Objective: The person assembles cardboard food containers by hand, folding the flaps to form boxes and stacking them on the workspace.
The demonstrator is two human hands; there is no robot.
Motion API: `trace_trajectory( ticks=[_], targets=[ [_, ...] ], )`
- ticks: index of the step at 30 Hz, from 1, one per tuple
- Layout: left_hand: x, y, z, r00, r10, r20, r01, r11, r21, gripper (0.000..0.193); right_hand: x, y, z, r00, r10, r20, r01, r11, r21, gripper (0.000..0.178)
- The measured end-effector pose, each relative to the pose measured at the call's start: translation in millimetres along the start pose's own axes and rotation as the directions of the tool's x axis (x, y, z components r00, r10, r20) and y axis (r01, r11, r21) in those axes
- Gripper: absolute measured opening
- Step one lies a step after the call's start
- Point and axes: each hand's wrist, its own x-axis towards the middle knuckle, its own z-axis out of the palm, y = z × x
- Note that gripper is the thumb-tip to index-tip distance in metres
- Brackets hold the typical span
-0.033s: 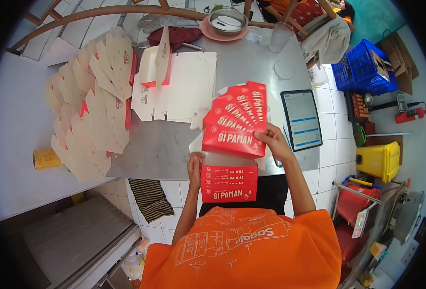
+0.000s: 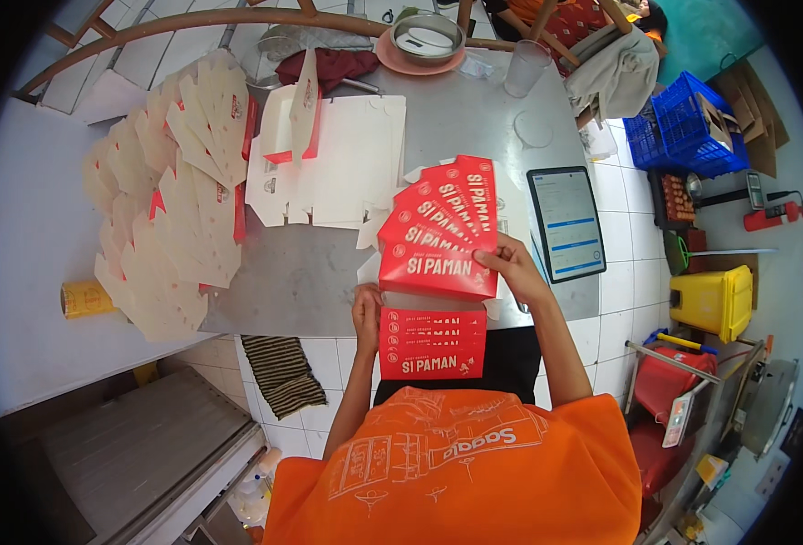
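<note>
A fan of red-and-white cardboard box blanks (image 2: 442, 227) rests at the near edge of the metal table, printed red faces up. My right hand (image 2: 515, 270) pinches the fan's right side, thumb on top of the nearest red panel. My left hand (image 2: 366, 313) is closed at the left edge of the blanks, by a white flap; what its fingers grip is partly hidden. Overlapping red panels (image 2: 433, 354) lie nearer my body, over my lap. Farther left on the table are flat white blanks (image 2: 365, 150) with a partly folded red-and-white box (image 2: 294, 123) on them.
A large heap of blanks (image 2: 179, 182) covers the left side, beside a yellow roll (image 2: 88, 299). A tablet (image 2: 568, 224) lies at the right edge. Toward the back are a metal bowl (image 2: 428, 41), a maroon cloth (image 2: 329, 68) and a clear cup (image 2: 527, 70).
The fanned panels have shifted slightly against each other, showing more of the upper ones. Both hands stay in nearly the same place.
</note>
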Motion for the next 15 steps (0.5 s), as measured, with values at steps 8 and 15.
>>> trace_trajectory(
  ticks=[8,15],
  targets=[
    [-6.1,-7.0,10.4,0.977,0.127,-0.169,-0.1,0.982,0.159,0.038,-11.2,-5.9,4.8,0.979,0.167,0.118,-0.148,0.976,-0.16,0.036],
    [-10.3,-16.1,-3.3,0.999,-0.019,-0.042,0.02,1.0,0.024,0.026,-6.3,4.2,13.7,0.978,0.051,0.202,-0.012,0.981,-0.192,0.066]
  ],
)
